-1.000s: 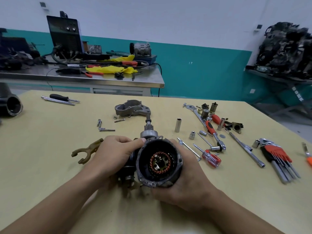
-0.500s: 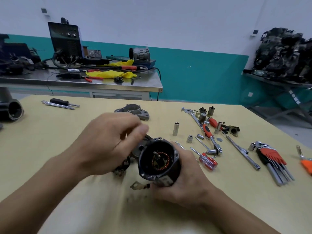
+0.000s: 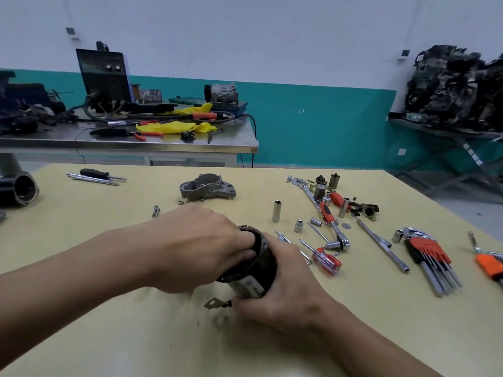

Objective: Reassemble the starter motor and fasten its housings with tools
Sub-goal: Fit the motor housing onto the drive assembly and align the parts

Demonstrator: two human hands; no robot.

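From the head camera, the black motor body lies tilted near the middle of the yellow table, held up between both hands with its open mouth turned toward 10 o'clock. The left hand comes in from 8 o'clock and covers that mouth. Its fingers are bent over the rim, their tips are hidden, and I cannot tell whether they pinch anything inside. The right hand wraps the body from 4 o'clock, fingers curled close round its lower side near the pale label. A small metal terminal tab sticks out beneath the body at 7 o'clock, just above the table. At 11 o'clock from the body, well apart, sits the grey nose housing, with two bolts lying near the left hand. A tall socket stands upright at 1 o'clock. At 3 o'clock, just beside the right hand, lies a red-handled screwdriver, with a ratchet at 2 o'clock. A hex key set rests farther out at 3 o'clock.
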